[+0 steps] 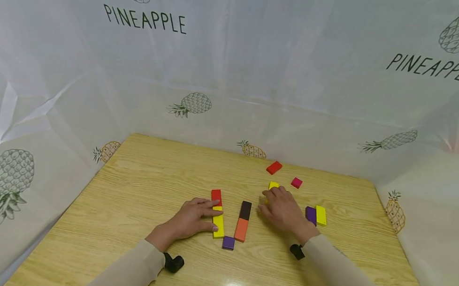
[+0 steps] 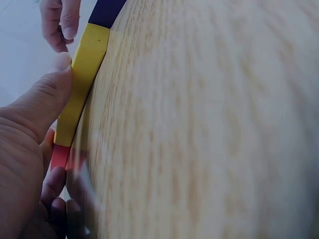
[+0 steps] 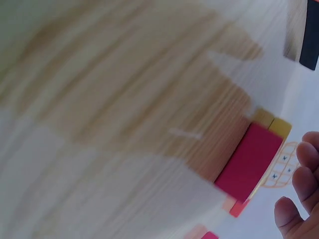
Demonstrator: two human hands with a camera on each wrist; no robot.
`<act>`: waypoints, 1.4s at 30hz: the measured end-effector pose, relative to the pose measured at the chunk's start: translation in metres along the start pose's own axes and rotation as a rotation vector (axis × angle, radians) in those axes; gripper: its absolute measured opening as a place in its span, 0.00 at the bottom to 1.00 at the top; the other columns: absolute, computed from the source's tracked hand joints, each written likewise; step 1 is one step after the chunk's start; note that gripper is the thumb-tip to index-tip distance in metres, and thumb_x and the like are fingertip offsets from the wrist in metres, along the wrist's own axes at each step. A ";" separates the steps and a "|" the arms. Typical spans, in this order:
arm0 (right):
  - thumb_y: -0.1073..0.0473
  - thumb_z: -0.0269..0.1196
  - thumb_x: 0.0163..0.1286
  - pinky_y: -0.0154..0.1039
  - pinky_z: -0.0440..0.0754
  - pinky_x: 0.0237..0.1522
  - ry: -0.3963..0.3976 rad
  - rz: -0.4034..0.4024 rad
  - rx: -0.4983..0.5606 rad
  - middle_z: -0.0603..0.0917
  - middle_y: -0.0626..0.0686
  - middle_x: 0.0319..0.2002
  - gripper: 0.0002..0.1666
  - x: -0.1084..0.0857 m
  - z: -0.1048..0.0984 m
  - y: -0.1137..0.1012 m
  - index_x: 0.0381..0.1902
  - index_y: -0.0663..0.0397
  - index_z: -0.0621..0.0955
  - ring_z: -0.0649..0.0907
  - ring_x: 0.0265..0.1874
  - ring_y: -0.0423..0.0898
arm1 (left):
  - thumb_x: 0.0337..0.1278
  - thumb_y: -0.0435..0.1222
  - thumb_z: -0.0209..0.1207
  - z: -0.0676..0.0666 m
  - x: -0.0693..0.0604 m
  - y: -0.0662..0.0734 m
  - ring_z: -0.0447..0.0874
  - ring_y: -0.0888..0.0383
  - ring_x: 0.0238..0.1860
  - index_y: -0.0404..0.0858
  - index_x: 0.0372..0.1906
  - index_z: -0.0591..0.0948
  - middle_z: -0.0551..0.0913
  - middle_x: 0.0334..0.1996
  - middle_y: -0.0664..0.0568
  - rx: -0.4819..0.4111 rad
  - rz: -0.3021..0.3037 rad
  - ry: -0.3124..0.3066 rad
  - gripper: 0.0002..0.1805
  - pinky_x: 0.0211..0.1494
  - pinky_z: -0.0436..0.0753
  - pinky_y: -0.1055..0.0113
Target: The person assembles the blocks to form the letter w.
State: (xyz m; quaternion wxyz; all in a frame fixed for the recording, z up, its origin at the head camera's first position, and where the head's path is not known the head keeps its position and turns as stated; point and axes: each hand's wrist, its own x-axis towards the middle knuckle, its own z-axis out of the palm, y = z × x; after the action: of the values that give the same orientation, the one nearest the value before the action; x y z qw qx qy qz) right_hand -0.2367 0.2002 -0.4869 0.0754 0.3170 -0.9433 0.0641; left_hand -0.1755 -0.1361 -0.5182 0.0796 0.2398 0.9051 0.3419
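While the left hand (image 1: 191, 219) rests on the red block (image 1: 216, 194) and yellow block (image 1: 220, 225), lined end to end on the table (image 1: 140, 175), light, even pressure should serve best: a sideways push could open the joint or nudge the purple block (image 1: 228, 243) at the near end. Its fingers lie extended, grasping nothing. Loosely bent, the fingers of the right hand (image 1: 283, 209) clench nothing visible, just above a second yellow block (image 1: 274, 184) and a crimson block (image 3: 249, 162); gripping one by its sides, clear of the other, would suit a clean pick-up. Counted, the blocks come to two red, three yellow, two purple, one orange (image 1: 241, 230), one black (image 1: 245, 209), one pink (image 1: 296, 183) and one crimson, the last apparently hidden by the right hand in the head view.
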 end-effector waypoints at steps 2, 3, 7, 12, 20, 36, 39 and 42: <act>0.47 0.64 0.78 0.56 0.79 0.61 0.008 0.011 -0.007 0.83 0.60 0.55 0.28 -0.003 -0.001 0.004 0.63 0.64 0.82 0.78 0.52 0.57 | 0.67 0.54 0.67 0.001 0.001 0.000 0.62 0.45 0.79 0.55 0.71 0.81 0.67 0.80 0.60 0.008 0.004 0.002 0.29 0.79 0.55 0.34; 0.46 0.64 0.78 0.56 0.79 0.60 0.010 0.018 -0.011 0.83 0.60 0.55 0.28 -0.005 -0.001 0.006 0.62 0.64 0.82 0.78 0.52 0.57 | 0.67 0.54 0.67 0.001 0.001 -0.001 0.62 0.45 0.79 0.55 0.71 0.81 0.67 0.80 0.60 0.011 0.006 0.002 0.29 0.79 0.55 0.34; 0.45 0.65 0.77 0.57 0.79 0.61 0.018 0.027 -0.014 0.83 0.60 0.55 0.29 -0.013 -0.004 0.014 0.61 0.64 0.82 0.78 0.52 0.57 | 0.67 0.55 0.67 0.002 0.002 0.000 0.63 0.44 0.79 0.53 0.71 0.82 0.68 0.80 0.59 0.007 0.012 0.005 0.30 0.78 0.56 0.34; 0.43 0.69 0.73 0.59 0.79 0.60 0.047 0.024 -0.027 0.84 0.60 0.52 0.31 -0.027 -0.009 0.023 0.59 0.64 0.83 0.79 0.51 0.58 | 0.67 0.54 0.67 0.002 0.002 0.002 0.63 0.43 0.79 0.52 0.70 0.82 0.68 0.80 0.57 -0.001 0.017 0.017 0.29 0.78 0.56 0.32; 0.46 0.72 0.69 0.56 0.81 0.51 0.069 -0.021 -0.073 0.85 0.59 0.49 0.29 -0.048 -0.011 0.035 0.55 0.64 0.84 0.79 0.47 0.57 | 0.67 0.53 0.67 0.002 0.001 0.002 0.63 0.43 0.79 0.52 0.70 0.82 0.68 0.80 0.57 0.010 0.012 0.019 0.29 0.78 0.56 0.32; 0.55 0.69 0.69 0.51 0.78 0.47 0.041 -0.075 -0.041 0.84 0.54 0.48 0.18 -0.062 -0.001 0.046 0.52 0.59 0.85 0.78 0.46 0.53 | 0.68 0.52 0.68 -0.001 0.000 0.003 0.62 0.43 0.79 0.50 0.70 0.82 0.69 0.80 0.56 -0.001 0.003 -0.003 0.29 0.78 0.56 0.33; 0.56 0.69 0.69 0.52 0.78 0.46 0.050 -0.081 -0.031 0.84 0.54 0.47 0.17 -0.062 -0.002 0.044 0.51 0.59 0.85 0.78 0.45 0.53 | 0.67 0.53 0.68 0.000 0.001 0.002 0.62 0.42 0.79 0.50 0.70 0.82 0.69 0.80 0.55 0.002 0.011 0.002 0.29 0.77 0.56 0.33; 0.56 0.69 0.69 0.52 0.79 0.46 0.053 -0.087 -0.026 0.85 0.54 0.46 0.16 -0.061 -0.002 0.044 0.50 0.59 0.85 0.78 0.44 0.53 | 0.67 0.54 0.68 0.000 0.001 0.001 0.62 0.42 0.79 0.50 0.70 0.82 0.69 0.80 0.56 0.002 0.011 0.004 0.30 0.77 0.55 0.32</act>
State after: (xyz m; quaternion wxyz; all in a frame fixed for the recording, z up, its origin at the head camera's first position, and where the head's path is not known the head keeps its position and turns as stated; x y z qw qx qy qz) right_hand -0.2148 0.2716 -0.4991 0.1074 0.3548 -0.9270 0.0567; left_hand -0.1764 -0.1347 -0.5175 0.0757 0.2444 0.9043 0.3418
